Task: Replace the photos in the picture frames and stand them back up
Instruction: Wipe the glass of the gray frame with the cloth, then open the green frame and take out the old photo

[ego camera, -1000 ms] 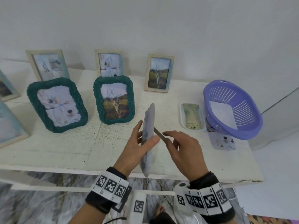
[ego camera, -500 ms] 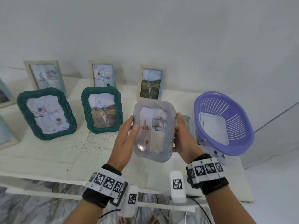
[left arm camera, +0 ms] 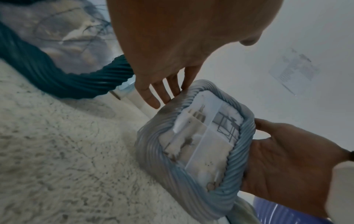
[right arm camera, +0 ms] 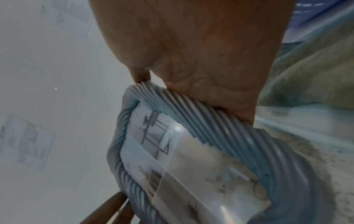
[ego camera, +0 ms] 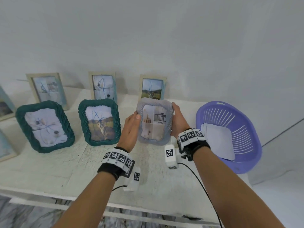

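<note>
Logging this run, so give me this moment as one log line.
step: stand grey frame up | left hand: straight fingers press its left edge | right hand: grips right edge | photo: in | table contact: unclear

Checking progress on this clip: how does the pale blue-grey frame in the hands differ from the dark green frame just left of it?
The right hand grips the pale frame and the left hand touches its edge; the green frame stands untouched on the table. The pale frame's photo shows furniture; the green frame's shows an animal under blue scribbles. Both are upright with ribbed borders.
</note>
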{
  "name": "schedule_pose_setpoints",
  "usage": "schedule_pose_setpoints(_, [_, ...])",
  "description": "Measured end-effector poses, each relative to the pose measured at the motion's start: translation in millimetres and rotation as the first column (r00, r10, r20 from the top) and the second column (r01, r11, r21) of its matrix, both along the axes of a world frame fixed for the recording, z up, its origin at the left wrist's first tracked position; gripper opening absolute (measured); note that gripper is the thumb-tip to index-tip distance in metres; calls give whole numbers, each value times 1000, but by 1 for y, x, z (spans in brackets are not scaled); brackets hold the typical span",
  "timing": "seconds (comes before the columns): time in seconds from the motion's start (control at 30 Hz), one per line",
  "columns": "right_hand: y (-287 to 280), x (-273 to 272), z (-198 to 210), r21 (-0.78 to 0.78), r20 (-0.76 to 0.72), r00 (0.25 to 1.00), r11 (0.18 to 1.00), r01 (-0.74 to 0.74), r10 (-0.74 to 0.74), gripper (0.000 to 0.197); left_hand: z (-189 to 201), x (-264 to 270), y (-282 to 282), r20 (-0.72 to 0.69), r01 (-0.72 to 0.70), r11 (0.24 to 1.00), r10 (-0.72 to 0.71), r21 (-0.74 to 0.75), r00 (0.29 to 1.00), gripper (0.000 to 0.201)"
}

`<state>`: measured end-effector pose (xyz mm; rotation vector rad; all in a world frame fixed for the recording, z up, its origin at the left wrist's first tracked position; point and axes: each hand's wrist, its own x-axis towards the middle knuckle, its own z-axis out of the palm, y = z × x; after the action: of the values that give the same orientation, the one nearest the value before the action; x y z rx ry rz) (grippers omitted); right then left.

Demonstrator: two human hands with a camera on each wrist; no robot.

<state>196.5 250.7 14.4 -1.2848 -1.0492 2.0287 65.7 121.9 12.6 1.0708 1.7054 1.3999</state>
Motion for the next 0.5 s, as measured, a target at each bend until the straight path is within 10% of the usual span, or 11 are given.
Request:
schedule_pose_setpoints(0.13, [44,6,-66,32,24,999,999,35,-36,104,-14,-2,3,-36,-8,1000,9,26,999,57])
schedule_pose_setpoints(0.5, [-1,7,8,220,201,979,975,-6,-39,58,-23,-13,-3,-53,10,1000,-11,-28,999,77])
